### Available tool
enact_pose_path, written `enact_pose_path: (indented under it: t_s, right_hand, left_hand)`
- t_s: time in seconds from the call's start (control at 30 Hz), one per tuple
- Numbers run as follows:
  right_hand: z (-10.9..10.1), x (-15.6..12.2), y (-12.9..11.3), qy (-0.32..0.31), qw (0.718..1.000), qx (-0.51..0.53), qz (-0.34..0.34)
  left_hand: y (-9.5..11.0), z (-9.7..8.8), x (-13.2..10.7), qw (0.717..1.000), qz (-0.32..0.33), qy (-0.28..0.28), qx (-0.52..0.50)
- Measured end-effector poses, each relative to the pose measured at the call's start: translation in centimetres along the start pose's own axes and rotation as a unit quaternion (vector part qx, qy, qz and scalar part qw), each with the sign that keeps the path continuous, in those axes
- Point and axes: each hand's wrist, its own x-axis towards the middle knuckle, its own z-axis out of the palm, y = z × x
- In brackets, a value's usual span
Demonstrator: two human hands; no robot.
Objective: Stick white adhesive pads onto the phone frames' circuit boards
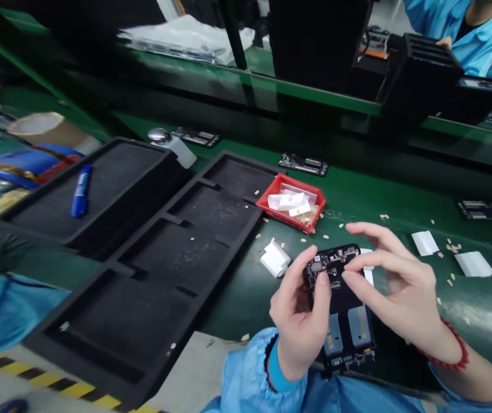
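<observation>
An opened phone [345,298] tilts over the bench, with circuit parts bare at its upper end and two grey battery-like blocks lower down. My left hand [299,318] grips its left edge, the thumb lying on the upper circuit area. Over the upper right of the phone is my right hand [405,287], with thumb and forefinger pinched close to the circuit parts. Whatever may be between those fingertips is too small to make out. White paper pieces [275,259] lie left of the phone. Behind it stands a red bin [291,220] holding white slips and small tan bits.
A long black compartment tray [172,269] runs along my left. Beyond it, a blue marker [81,191] rests on a black box [116,183]. Circuit boards [303,164] lie along the back. Paper slips [475,264] and tan bits are at right. Other people in blue sleeves are nearby.
</observation>
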Motion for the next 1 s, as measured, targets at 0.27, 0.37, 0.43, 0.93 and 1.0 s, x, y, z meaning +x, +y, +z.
enact_pose_path:
  t_s: [0.27,0.37,0.43,0.93,1.0]
  right_hand:
    - [0.4,-1.2,-0.1,0.018,0.999,0.037,0.028]
    - [0.6,-1.4,-0.5,0.025,0.998,0.037,0.033]
    - [0.7,-1.6,-0.7,0.030,0.998,0.042,0.039]
    - [0.8,-1.6,-0.7,0.043,0.997,0.049,0.030]
    - [0.9,-1.7,-0.8,0.049,0.997,0.045,0.030]
  left_hand:
    - [0.9,0.4,-0.8,0.998,0.052,0.008,0.022]
    - [1.0,0.4,-0.9,0.998,0.061,0.016,0.031]
    - [1.0,0.4,-1.0,0.997,0.067,0.021,0.036]
    - [1.3,0.6,-1.1,0.992,0.103,0.039,0.062]
    - [1.3,0.6,-1.2,0.991,0.108,0.044,0.070]
